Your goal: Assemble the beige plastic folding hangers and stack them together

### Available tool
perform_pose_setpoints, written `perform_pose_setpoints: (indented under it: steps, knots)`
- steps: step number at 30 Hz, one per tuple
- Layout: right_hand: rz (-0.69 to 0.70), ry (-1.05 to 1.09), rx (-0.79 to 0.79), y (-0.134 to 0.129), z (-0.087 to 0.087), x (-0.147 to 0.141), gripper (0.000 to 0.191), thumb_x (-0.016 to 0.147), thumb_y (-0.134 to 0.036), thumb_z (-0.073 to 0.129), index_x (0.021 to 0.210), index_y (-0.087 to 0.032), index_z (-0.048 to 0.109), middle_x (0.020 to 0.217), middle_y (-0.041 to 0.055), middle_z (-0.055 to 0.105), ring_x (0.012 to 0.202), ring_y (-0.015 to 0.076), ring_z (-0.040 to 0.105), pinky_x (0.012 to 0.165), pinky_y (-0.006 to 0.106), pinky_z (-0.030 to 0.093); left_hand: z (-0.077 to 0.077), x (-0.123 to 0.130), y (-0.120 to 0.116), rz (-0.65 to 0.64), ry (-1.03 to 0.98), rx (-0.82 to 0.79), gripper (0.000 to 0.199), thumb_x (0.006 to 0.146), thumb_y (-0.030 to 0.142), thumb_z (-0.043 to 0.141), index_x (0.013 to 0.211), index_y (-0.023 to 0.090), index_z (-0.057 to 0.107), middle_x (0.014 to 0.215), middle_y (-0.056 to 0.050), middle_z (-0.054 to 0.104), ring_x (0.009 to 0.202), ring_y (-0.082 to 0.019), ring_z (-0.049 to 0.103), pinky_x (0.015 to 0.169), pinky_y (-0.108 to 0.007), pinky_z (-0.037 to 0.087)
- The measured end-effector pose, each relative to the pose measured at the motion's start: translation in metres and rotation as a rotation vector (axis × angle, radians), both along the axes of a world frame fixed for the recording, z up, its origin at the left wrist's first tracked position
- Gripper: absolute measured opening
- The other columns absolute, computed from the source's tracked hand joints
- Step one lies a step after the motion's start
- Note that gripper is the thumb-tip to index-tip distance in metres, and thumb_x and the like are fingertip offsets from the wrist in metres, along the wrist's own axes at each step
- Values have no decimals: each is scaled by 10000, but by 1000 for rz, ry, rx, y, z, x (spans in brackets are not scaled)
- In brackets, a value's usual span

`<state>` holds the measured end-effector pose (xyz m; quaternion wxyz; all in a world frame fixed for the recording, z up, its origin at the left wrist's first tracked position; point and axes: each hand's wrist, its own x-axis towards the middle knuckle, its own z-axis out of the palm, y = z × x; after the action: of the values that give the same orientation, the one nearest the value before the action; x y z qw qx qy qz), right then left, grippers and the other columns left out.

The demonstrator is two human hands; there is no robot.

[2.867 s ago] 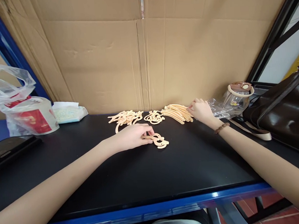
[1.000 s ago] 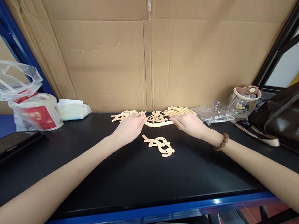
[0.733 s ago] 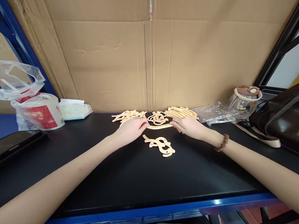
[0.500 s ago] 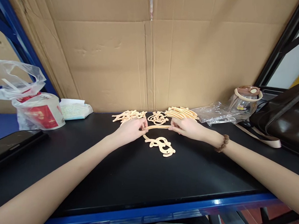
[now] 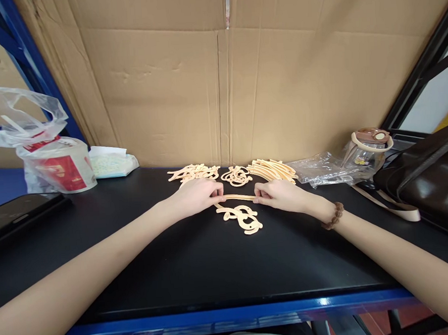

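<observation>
A thin, slightly curved wooden strip [image 5: 239, 197] spans the gap between my hands at the table's middle. My left hand [image 5: 201, 195] pinches its left end, and my right hand [image 5: 277, 194] pinches the right end. Just below the strip, a curly group of pale wooden pieces [image 5: 246, 218] lies flat on the black table [image 5: 200, 270]. Behind my hands are three piles: branching pieces [image 5: 194, 172] at the left, curled pieces [image 5: 236, 176] in the middle and long curved strips [image 5: 272, 169] at the right.
Left side: a bagged paper bucket [image 5: 67, 169], a tissue pack [image 5: 112, 162] and a black phone [image 5: 18, 218]. Right side: clear plastic wrap [image 5: 323, 169], a bottle [image 5: 369, 151] and a dark bag [image 5: 429, 180] with a strap. A cardboard wall [image 5: 158, 90] rises behind.
Both hands have moved slightly toward me with the strip, which is now closer to the curly group.
</observation>
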<state>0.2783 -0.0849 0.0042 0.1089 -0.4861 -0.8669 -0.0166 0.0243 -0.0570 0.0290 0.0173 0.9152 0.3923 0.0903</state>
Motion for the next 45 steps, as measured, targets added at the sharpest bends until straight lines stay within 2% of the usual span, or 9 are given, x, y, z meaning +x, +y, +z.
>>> perform_pose_setpoints:
  steps: [6,10,13,16,21,28,35,40,45]
  knots:
    - [37,2,-16,-4,1,-5,267,931,-448,472,831,-211,542,636,-39,578,558,114,502,521,234,294,-2,2,-1,-16,32,6,250,890,313,478,760,211,666,785,-19,671,726,-180,590,602,-253,357]
    - [27,-14,-22,-5,4,-6,385,966,-508,353,844,-209,563,669,-20,613,589,126,542,542,241,318,-5,0,3,-9,31,31,221,897,298,467,839,214,664,816,-22,675,745,-182,591,619,-256,364]
    - [-157,-105,131,1,9,3,400,973,-500,334,824,-215,574,728,-2,656,655,143,590,569,249,333,-6,-5,8,-16,24,51,231,907,303,446,852,212,651,863,-27,675,766,-183,593,641,-261,376]
    - [-373,-153,265,10,15,22,275,957,-392,412,909,-196,598,812,52,686,707,186,617,582,272,330,-7,-9,12,-17,17,49,222,903,311,450,847,211,641,856,-22,675,752,-182,599,636,-263,392]
    - [-567,-230,365,24,17,51,259,922,-251,415,918,-120,639,897,167,678,874,277,609,664,320,346,-9,-5,8,-53,-10,63,257,890,282,466,1089,227,618,1094,-52,635,931,-204,600,749,-288,432]
    - [-552,-301,356,26,16,53,333,934,-320,418,814,-135,667,904,152,672,897,264,594,724,329,352,-9,3,-4,-136,-3,38,278,939,308,391,1019,222,643,1013,-37,647,909,-199,599,707,-281,425]
    - [-494,-311,315,14,21,34,495,942,-480,395,634,-170,627,653,85,657,637,201,598,668,320,345,-10,6,-7,-201,-20,66,276,948,321,387,961,224,644,933,-22,653,840,-183,611,672,-273,410]
    - [-469,-314,307,14,16,31,415,898,-378,487,561,-172,613,686,100,662,690,216,603,662,318,344,-11,5,-6,-222,-14,78,257,952,307,397,955,231,643,922,-8,655,805,-171,616,658,-269,397]
    - [-520,-223,381,16,17,33,324,884,-252,458,649,-140,651,726,145,674,742,250,599,673,338,356,-8,5,-10,-215,20,65,244,959,278,392,957,235,632,912,7,673,779,-169,614,648,-267,382]
